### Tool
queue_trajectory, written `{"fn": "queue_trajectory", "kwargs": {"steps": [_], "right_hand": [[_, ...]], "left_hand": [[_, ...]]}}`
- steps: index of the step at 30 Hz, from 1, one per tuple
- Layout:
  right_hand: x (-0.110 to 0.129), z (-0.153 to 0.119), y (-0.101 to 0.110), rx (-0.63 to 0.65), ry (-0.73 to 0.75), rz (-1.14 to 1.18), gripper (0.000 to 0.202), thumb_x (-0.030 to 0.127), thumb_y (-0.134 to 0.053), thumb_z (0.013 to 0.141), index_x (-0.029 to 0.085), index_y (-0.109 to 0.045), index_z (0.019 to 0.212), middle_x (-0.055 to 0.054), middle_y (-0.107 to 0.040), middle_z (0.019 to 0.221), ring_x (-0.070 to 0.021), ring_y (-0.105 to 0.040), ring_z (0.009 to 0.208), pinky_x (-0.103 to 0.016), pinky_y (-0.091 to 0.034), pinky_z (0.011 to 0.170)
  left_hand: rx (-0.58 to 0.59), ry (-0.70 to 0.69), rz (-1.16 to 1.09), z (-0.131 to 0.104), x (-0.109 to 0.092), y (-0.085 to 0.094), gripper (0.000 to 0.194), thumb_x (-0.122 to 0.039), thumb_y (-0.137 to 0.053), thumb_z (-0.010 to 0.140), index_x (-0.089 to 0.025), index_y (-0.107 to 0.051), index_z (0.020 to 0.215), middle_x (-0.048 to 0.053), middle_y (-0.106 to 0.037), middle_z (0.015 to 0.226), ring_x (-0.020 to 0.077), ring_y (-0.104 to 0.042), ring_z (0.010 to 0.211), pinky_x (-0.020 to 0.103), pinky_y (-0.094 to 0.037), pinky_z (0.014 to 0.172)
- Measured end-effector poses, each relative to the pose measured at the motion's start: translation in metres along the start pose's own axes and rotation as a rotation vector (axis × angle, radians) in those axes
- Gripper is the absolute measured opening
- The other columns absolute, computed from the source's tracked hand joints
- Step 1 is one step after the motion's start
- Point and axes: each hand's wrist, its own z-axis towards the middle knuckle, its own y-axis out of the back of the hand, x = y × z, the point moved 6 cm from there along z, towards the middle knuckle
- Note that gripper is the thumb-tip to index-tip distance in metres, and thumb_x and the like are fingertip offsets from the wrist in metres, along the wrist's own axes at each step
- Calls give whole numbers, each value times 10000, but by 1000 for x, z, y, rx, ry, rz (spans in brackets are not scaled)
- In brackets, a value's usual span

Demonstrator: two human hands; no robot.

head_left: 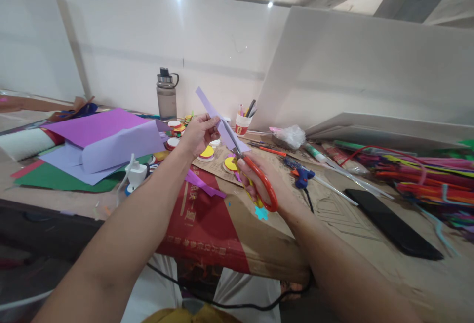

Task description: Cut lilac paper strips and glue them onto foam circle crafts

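Observation:
Between the thumb and fingers of my left hand [202, 133] is a lilac paper strip [205, 100], tilted up to the left. My right hand [264, 175] grips a pair of scissors [263, 177] with red and yellow handles. The scissor blades lie along the strip's lower part, close to my left fingertips; I cannot tell how far apart they are. Under my hands are yellow and white paper discs [206, 152]. A bright purple paper strip [205, 183] and a small blue paper star [261, 213] rest on the cardboard [207, 224].
Purple and lilac sheets [118, 145] lie over green paper at the left, near a white plug [136, 172]. A bottle [166, 96] and a cup of pens [243, 124] stand behind. To the right are a blue glue gun [303, 177], a black phone [392, 224] and colourful pipe cleaners [418, 175].

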Motion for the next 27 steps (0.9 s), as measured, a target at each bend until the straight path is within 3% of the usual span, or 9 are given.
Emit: {"fn": "queue_trajectory", "kwargs": {"steps": [9,18,27], "right_hand": [[2,0,-1,-5,-3,-8,356,568,-552,816,224,-464,844,74,-438,559,-47,-367,333,-164,-320,288],[-5,4,0,46,3,-27,262,469,-586,830,248,-446,832,58,-466,619,-51,-371,365,-183,-360,331],[-3,3,-2,59,37,-20,343,570,-499,863,240,-413,832,57,-446,608,-49,-373,367,-178,-365,330]], "left_hand": [[-68,-31,-56,2,-4,7,178,-224,-693,755,-146,-541,704,-20,-588,612,67,-555,518,178,-428,493],[-11,23,-37,1,0,3,182,-200,-702,739,-140,-537,692,-4,-591,620,84,-587,551,193,-462,533],[2,23,-40,2,2,4,192,-184,-685,746,-142,-517,663,-3,-581,613,75,-568,533,187,-442,510]]}}
